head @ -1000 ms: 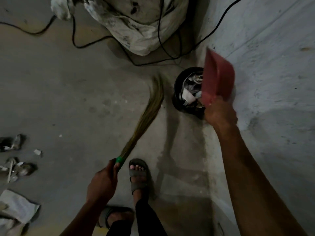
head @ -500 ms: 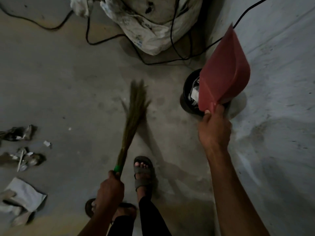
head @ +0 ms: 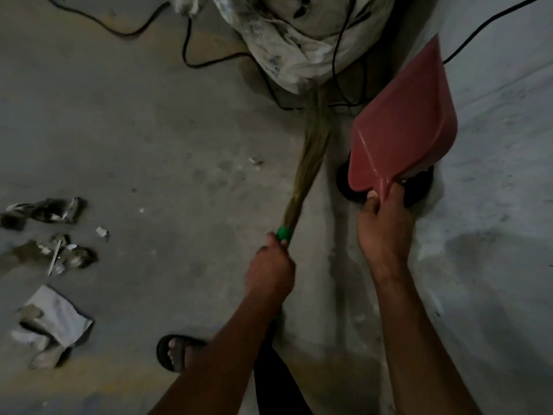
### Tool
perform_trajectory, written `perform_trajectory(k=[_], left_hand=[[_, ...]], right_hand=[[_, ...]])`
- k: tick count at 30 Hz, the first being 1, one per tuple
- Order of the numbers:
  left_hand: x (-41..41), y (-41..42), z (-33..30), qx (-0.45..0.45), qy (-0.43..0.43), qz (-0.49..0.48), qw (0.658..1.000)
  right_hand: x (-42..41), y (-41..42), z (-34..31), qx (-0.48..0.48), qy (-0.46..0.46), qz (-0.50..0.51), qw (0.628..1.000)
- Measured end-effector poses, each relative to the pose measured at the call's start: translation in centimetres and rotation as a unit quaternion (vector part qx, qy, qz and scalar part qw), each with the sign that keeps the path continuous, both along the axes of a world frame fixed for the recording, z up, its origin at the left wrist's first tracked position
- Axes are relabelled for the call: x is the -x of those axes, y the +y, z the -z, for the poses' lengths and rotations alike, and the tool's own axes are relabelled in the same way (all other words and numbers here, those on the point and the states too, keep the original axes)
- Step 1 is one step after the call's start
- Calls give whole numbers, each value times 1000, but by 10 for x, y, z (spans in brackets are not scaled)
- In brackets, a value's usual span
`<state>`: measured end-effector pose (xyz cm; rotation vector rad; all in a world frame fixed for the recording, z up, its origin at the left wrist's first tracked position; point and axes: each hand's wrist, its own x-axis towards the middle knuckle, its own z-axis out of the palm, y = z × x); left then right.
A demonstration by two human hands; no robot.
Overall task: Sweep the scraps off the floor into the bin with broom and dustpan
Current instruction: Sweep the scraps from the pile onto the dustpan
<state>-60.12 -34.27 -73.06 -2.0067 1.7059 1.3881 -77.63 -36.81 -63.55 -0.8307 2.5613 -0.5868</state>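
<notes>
A person looks down at a dim concrete floor (head: 149,130). The right hand (head: 384,229) grips the handle of a red dustpan (head: 404,133), fingers and thumb curled round it. The pan is lifted and tipped over a black bin (head: 419,187), hiding nearly all of it; only the bin's dark rim shows under the pan's near edge. Whether anything is left in the pan cannot be told.

Just left of the bin, the left hand (head: 270,272) is closed round the green grip of a grass broom (head: 311,151), whose bristles point away past the bin toward a white sack (head: 299,40) with black cables (head: 191,55) beside it.

Well left of the bin, scraps (head: 51,253) lie in a loose group: crumpled wrappers, a stick, a flat paper packet. A small fleck (head: 256,160) lies nearer the bin, just left of the broom.

Judged from this, emptying the pan is the step in hand. To do it well, the pan's mouth should stay inside the bin's rim and tilt steeply, perhaps with a light tap, so nothing spills. The broom is best kept low and clear of the cables. Most of the sweeping looks undone.
</notes>
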Motion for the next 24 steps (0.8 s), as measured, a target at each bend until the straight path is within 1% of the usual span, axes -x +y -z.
perform_trajectory(k=[4,6,8,11,13,18,21,24], left_hand=[[39,-40,27,-88,18,-16,996],[32,-51,43,-131,7,-45,990],[9,-50,55,-140,-10,-68,988],[-47,-31,67,-108,-47,-69,991],[-93,-11,73,-93,-73,-88,989],[-224,37,84,-77,-147,-186,968],[-290,61,75,-72,-180,-231,953],[-323,78,52,-42,-181,-266,946]], right_hand=[[-9,5,11,-6,-2,-16,1000],[-14,7,16,-12,1,-23,1000],[-19,9,22,-33,10,-35,999],[-30,9,32,-62,2,-44,997],[-41,8,38,-78,-8,-45,996],[-83,3,52,-44,-53,-68,995],[-111,0,63,-68,-107,-85,988],[-138,-4,74,-79,-122,-119,982]])
